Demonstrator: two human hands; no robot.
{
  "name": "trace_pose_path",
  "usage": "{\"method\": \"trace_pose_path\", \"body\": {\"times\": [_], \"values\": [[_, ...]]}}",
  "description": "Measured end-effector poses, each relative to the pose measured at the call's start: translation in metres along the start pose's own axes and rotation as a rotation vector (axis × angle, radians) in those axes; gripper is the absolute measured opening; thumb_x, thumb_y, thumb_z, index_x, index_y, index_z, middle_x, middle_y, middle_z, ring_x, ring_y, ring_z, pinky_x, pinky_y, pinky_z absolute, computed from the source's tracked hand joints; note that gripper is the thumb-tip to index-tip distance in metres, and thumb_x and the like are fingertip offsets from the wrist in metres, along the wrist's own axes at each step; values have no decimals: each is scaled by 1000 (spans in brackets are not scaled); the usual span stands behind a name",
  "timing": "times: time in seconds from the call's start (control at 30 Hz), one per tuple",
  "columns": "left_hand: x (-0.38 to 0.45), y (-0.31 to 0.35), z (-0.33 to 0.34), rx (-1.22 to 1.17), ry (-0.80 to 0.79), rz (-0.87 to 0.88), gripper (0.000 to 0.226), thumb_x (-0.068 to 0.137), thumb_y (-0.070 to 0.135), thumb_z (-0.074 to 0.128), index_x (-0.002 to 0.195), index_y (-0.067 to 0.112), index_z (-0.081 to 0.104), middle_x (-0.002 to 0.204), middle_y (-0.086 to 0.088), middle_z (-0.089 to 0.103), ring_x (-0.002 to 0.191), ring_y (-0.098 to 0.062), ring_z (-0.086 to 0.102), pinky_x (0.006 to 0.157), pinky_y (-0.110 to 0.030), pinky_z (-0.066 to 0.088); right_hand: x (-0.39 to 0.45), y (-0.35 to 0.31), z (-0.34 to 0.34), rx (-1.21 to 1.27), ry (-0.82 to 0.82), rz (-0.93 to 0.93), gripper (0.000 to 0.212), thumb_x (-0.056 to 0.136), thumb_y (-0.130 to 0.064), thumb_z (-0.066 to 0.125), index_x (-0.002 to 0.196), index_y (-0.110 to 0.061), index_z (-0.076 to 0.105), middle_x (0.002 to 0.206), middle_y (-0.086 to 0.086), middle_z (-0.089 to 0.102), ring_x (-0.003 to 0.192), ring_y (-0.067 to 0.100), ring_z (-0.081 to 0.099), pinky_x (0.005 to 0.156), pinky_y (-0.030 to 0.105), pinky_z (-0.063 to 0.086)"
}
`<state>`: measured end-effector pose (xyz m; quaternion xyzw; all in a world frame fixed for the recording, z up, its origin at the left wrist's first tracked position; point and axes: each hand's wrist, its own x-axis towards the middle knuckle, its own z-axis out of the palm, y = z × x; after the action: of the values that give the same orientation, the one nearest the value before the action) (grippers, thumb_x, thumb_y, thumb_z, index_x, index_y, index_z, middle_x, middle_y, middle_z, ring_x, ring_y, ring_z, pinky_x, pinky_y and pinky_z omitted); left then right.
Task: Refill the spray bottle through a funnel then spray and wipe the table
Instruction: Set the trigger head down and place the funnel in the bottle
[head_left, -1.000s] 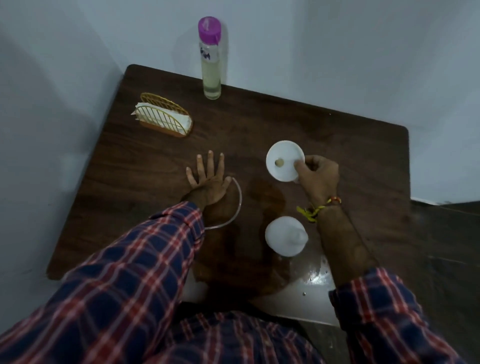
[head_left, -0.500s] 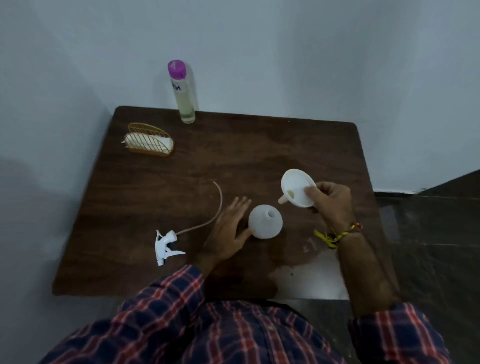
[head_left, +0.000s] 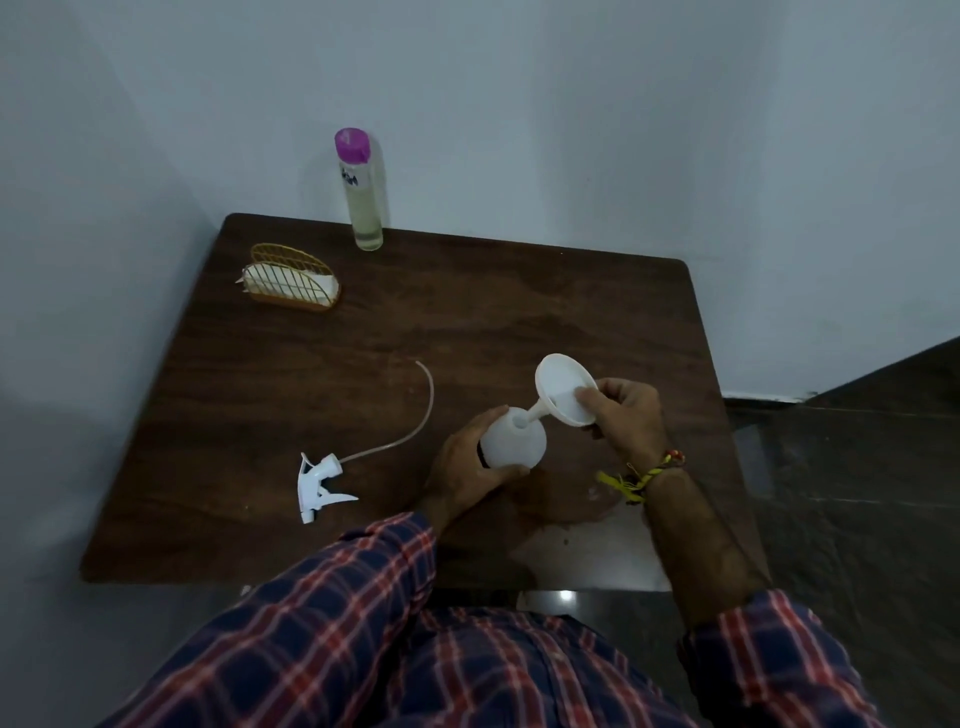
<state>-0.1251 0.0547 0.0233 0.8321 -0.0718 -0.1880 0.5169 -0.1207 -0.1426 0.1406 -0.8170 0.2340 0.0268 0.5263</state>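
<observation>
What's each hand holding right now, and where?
Left hand grips the white spray bottle round its body; right hand pinches the white funnel by its rim.

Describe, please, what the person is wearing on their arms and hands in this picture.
Both arms wear a plaid shirt in navy, red and white. The left sleeve reaches the wrist; the right sleeve is pushed up the forearm. The right wrist carries a braided thread band in yellow and red. Both hands are bare.
</observation>
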Motion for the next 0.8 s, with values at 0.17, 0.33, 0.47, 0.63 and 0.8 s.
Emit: {"method": "trace_pose_path", "body": {"times": [0.17, 0.33, 0.47, 0.63, 0.8], "values": [[0, 0, 3, 33, 4, 16, 88, 69, 50, 86, 144, 36, 41, 147, 10, 46, 125, -4, 43, 110, -39, 43, 0, -2, 0, -63, -9, -57, 12, 91, -13, 66, 88, -3, 71, 76, 7, 67, 64, 14, 62, 48, 20, 49], [1, 1, 0, 34, -18, -23, 86, 71, 45, 86, 144, 35, 41, 147, 7, 47, 126, -6, 44, 108, -36, 41, -2, 1, 12, -251, 37, -153, 12, 88, -20, 68, 85, -10, 74, 77, 3, 71, 73, 19, 67, 61, 31, 54], [-2, -4, -3, 5, -4, -48, 88, 68, 46, 88, 142, 29, 44, 144, 5, 51, 123, -8, 48, 103, -27, 42, -10, -7, 27, -386, 37, -263, 13, 88, -17, 66, 82, -8, 73, 72, 1, 67, 67, 15, 61, 56, 20, 43], [-4, -6, -8, -35, -28, -92, 88, 69, 42, 88, 143, 27, 43, 143, 5, 51, 122, -6, 47, 102, -25, 40, -12, -5, 36, -430, 10, -290, 17, 91, -21, 61, 94, -9, 74, 84, 5, 73, 74, 16, 63, 63, 21, 43], [-7, -1, -11, -44, -21, -108, 91, 65, 46, 89, 143, 29, 45, 143, 5, 53, 121, -5, 49, 108, -35, 45, -11, -9, 34, -429, -23, -285, 18, 90, -23, 63, 98, -11, 72, 91, 5, 73, 82, 19, 67, 66, 23, 47]]}}
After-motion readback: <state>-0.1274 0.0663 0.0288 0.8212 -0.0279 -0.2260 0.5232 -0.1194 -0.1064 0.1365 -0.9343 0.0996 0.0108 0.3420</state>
